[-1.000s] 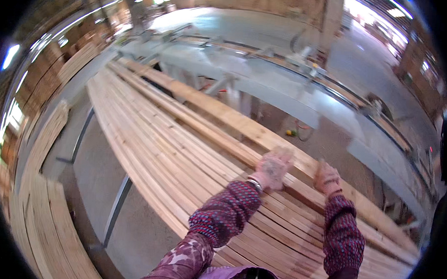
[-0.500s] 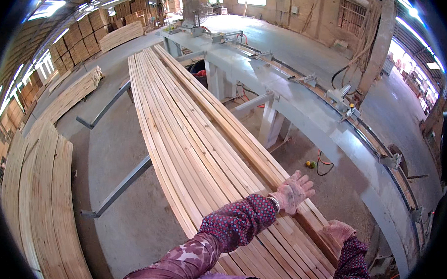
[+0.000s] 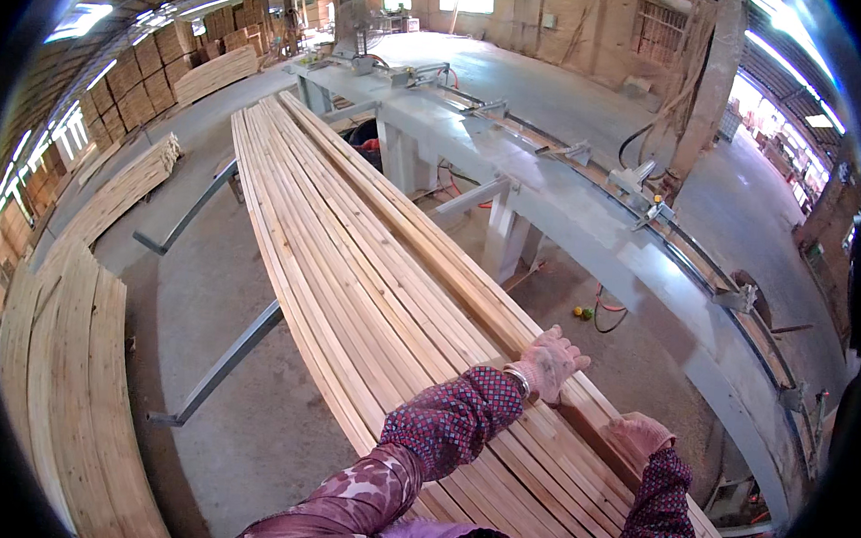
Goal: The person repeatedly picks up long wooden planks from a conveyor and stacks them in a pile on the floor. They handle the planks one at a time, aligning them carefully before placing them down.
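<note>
Outer timber [image 3: 468, 272], running upper left to lower right, could slip sideways if we push unevenly, our left hand's [image 3: 550, 364] fingers loosely spread on it, our right hand's [image 3: 639, 436] bent, grip unclear.

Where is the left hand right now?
In the head view, the left hand is right of centre, over the right edge of the long boards, up and left of the right hand.

A pillar [image 3: 720, 75] stands before a brown wall [image 3: 515, 30].
</note>
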A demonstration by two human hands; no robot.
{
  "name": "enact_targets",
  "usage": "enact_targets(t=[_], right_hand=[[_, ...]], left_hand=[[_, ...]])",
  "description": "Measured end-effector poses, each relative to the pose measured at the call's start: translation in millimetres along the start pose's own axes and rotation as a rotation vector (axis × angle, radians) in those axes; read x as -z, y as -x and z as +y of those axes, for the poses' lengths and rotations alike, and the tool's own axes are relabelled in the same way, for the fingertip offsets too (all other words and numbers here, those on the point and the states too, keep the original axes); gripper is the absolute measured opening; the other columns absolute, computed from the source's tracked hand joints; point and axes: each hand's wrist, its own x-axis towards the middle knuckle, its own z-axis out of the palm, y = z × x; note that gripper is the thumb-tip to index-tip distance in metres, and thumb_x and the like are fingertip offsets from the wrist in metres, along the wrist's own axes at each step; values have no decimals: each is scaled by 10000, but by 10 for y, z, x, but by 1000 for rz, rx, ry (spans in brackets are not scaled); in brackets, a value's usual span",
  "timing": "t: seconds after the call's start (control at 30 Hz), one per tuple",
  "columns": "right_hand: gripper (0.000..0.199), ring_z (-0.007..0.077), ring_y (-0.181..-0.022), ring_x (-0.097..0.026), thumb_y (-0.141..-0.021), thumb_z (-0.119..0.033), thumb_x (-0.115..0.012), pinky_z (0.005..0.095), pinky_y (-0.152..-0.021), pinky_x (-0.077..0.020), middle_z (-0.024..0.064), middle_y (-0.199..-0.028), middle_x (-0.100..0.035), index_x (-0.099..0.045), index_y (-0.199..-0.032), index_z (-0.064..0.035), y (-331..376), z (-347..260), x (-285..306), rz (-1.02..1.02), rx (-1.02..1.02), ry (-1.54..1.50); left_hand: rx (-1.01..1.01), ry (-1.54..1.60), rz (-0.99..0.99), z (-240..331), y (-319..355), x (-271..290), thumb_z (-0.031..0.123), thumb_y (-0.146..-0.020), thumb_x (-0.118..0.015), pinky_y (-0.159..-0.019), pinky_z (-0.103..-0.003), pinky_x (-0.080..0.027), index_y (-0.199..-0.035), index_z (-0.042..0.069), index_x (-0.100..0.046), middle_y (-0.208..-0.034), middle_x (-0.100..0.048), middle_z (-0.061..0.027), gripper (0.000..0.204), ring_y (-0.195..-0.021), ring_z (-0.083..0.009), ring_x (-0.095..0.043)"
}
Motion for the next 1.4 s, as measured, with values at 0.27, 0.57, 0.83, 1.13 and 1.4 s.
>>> enact_targets(t=[0.27,0.57,0.83,1.13,1.4], right_hand=[[559,267,-963,-675,-892,-542,-587,391,-920,-490,160,-1063,-750,-755,-1134,-67,-179,271,11,41,-18,52],[539,313,-923,-699,-865,-540,-607,407,-880,-517,192,-1032,-751,-773,-1110,-90,-146,-270,-9,33,-87,99],[496,263,-799,-672,-854,-493,-651,410,-803,-522,178,-874,-746,-768,-995,-33,-39,-344,-54,176,-61,158],[603,345,-938,-705,-875,-518,-629,461,-742,-561,180,-1068,-706,-617,-1241,-40,483,48,-387,482,-1,301],[372,301,-963,-709,-770,-237,-741,432,-784,-552,119,-999,-723,-650,-1107,-109,543,-28,-744,796,-59,461]], left_hand=[[-2,-49,87,24,-30,-87,467,-661,-796,-1209,-524,-219,-1479,155,-482,-1505,-458,-109,930,-1421,-308,-393],[17,-59,6,63,39,34,489,-651,-813,-1211,-527,-222,-1481,144,-468,-1505,-453,-115,962,-1419,-319,-391],[-6,41,-29,60,-42,90,332,-660,-780,-1034,-453,-393,-1352,165,-564,-1153,-673,-62,744,-1126,-279,-613],[-62,97,36,206,-266,217,434,-644,-850,-958,-407,-485,-1321,196,-624,-1042,-735,-91,752,-974,-260,-683],[-36,-86,152,-168,-266,-500,445,-552,-908,-1021,-401,-413,-1343,136,-578,-1126,-681,-94,911,-1087,-278,-628]])
